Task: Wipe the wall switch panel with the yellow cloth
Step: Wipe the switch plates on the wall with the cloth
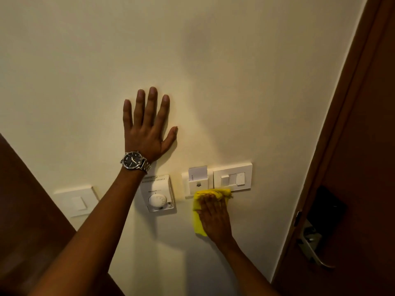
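Observation:
A white wall switch panel (pixel 233 177) with two rockers sits on the cream wall, joined on its left to a key-card holder (pixel 197 182) with a white card in its slot. My right hand (pixel 214 218) presses the yellow cloth (pixel 197 221) flat on the wall just under both plates, the cloth's top edge touching their lower rims. My left hand (pixel 147 129), with a wristwatch, lies flat with fingers spread on the bare wall up and to the left.
A round-dial thermostat (pixel 158 194) and a single white switch (pixel 78 201) are mounted to the left, partly crossed by my left forearm. A dark wooden door with a metal lever handle (pixel 313 247) stands at the right; dark wood fills the lower left.

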Tool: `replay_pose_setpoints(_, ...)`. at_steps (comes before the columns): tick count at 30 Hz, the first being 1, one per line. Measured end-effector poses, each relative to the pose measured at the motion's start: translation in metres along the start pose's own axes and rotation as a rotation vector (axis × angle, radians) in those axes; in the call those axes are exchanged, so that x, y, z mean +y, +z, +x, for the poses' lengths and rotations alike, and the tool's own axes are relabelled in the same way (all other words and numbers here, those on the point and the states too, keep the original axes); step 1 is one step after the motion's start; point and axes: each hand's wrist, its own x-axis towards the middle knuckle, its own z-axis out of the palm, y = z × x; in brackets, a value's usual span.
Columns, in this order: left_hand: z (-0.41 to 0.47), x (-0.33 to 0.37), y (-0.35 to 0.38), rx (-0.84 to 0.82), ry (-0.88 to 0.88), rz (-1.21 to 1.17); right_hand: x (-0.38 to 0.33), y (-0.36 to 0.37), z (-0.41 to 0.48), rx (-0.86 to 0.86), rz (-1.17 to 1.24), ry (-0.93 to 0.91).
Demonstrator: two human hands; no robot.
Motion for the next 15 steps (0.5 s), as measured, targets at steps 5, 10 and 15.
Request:
replay_pose_setpoints(5, 0.0, 0.0, 0.0, 0.004, 0.011, 0.013, -0.015, -0.01, 0.036, 0.065, 0.128, 0.193)
replay_pose_setpoints(10, 0.004, 0.002, -0.011, -0.082, -0.009, -0.022, -0.013, -0.022, 0.04, 0.034, -0.009, 0.031)
replay_pose_setpoints(15, 0.007, 0.005, -0.028, -0.222, -0.025, -0.111, 0.009, -0.044, 0.01, -0.198, -0.161, -0.205)
